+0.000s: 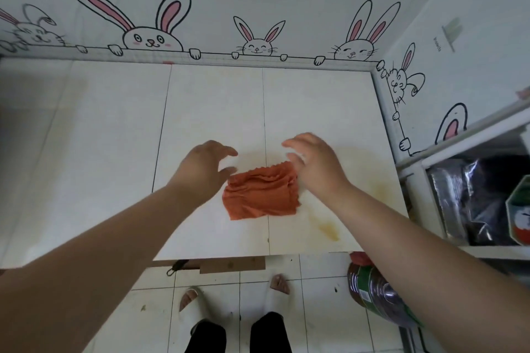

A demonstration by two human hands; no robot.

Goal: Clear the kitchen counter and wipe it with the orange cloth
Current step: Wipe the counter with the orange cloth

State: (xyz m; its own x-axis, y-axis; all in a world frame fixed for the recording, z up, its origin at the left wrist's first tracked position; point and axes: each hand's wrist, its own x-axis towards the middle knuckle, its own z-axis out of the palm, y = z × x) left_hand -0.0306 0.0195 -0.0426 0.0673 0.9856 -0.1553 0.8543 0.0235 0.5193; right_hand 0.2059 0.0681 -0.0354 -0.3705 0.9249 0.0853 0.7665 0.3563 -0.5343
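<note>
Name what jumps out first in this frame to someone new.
The orange cloth lies crumpled mid-counter on the white counter, with the left hand and right hand open at either end of it. Yellowish stains mark the tiles to its right, and cartoon rabbits line the wall behind.

**Counter surface and its load**

Pale tiled counter (212, 106), seen from above, divided by two dark grout lines running front to back. It meets the rabbit-print wall at the rear and right edges. One orange cloth (259, 195) lies rumpled and roughly rectangular near the front, straddling the right grout line. Yellowish stains (329, 231) mark the tile just right of the cloth, towards the front right corner. The left part of the counter lies in shadow.
</note>
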